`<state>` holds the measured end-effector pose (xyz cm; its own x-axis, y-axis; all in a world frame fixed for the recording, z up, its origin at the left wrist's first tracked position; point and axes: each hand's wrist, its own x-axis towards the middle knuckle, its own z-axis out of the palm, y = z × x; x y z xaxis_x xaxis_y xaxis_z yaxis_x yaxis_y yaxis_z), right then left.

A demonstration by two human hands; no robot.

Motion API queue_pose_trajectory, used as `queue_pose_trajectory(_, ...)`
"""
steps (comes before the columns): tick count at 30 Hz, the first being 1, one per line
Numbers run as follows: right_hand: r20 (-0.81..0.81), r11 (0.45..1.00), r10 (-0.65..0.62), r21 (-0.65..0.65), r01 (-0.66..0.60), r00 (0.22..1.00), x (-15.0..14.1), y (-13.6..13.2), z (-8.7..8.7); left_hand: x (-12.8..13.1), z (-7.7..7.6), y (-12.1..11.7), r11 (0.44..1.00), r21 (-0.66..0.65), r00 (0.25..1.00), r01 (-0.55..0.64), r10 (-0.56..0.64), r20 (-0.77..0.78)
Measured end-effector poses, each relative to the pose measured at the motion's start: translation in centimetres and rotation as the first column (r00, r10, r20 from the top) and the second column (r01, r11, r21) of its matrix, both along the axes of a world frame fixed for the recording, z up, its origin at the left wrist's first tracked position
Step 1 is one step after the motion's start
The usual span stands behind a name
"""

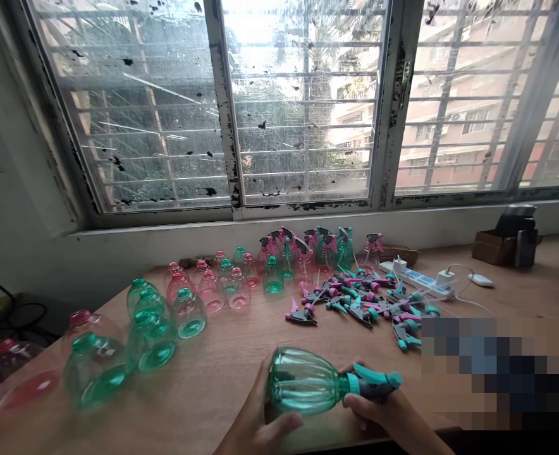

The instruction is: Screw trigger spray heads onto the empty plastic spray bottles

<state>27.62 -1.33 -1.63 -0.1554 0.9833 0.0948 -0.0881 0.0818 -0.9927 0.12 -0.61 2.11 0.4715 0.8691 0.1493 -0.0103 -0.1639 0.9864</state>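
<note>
A: How do the hands stand?

B: Both are closed around one bottle; the left hand [255, 411] cups its ribbed body from below, with the fingers [279, 426] curled up against the plastic; the right hand [379, 407] wraps the neck end, its fingers [362, 404] curved beneath the sprayer.

A: And the bottle itself?

B: It is a ribbed, translucent teal plastic spray bottle [303, 382], lying on its side with its base toward 9 o'clock; a teal-and-charcoal trigger sprayer head [377, 385] sits on its neck, pointing toward 3 o'clock.

A: Where is it?

B: Between the two hands, low over a pale wooden table [213, 411]; I cannot tell whether it touches the wood.

A: What lies around it?

B: Seen from the hands, open-necked teal and pink plastic bottles [151, 335] stand at 10 o'clock; a heap of loose pink-and-teal trigger sprayer heads [355, 303] lies at 12 o'clock; behind it, a row of pink and teal bottles with sprayers [327, 253] stands under a barred window [303, 107]; a white power strip [417, 281] lies at 1 o'clock; a brown cardboard box [492, 248] sits at 2 o'clock.
</note>
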Motion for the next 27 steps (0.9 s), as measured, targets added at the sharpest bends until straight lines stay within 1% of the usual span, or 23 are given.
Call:
queue_pose_trajectory(5,0.019,1.0,0.014,0.01,-0.015,1.0,0.0,0.1,0.0,-0.2,-0.2,0.0,0.999,-0.023,0.999,0.031,-0.031,-0.018)
queue_pose_trajectory(8,0.021,1.0,0.008,0.023,-0.008,1.0,0.1,0.0,0.1,-0.3,-0.4,0.2,1.0,0.025,0.998,0.014,-0.013,-0.058)
queue_pose_trajectory(11,0.021,1.0,0.001,0.021,-0.002,1.0,0.1,0.0,0.2,-0.2,-1.0,0.5,0.998,0.065,0.999,-0.021,0.024,-0.048)
queue_pose_trajectory(13,0.011,1.0,-0.004,0.02,0.004,1.0,0.1,0.0,0.2,-0.1,-1.2,0.5,0.998,0.066,0.999,-0.013,0.015,-0.035)
queue_pose_trajectory(17,-0.017,1.0,-0.006,0.023,0.007,1.0,0.0,-0.1,0.1,-0.2,-0.9,0.3,0.997,0.072,0.999,-0.006,0.009,-0.05)
queue_pose_trajectory(22,0.021,1.0,-0.021,0.014,0.021,1.0,0.0,0.0,-0.2,-0.5,-0.5,0.0,0.999,0.038,0.999,-0.001,0.003,-0.052)
queue_pose_trajectory(24,0.025,1.0,-0.026,0.011,0.026,0.999,0.0,0.0,-0.3,-0.4,-0.6,0.0,1.0,0.026,0.998,-0.008,0.01,-0.061)
queue_pose_trajectory(27,0.016,0.999,-0.032,0.007,0.032,0.999,0.0,0.1,-0.3,-0.2,-1.0,0.2,0.999,0.03,0.999,-0.027,0.027,-0.025)
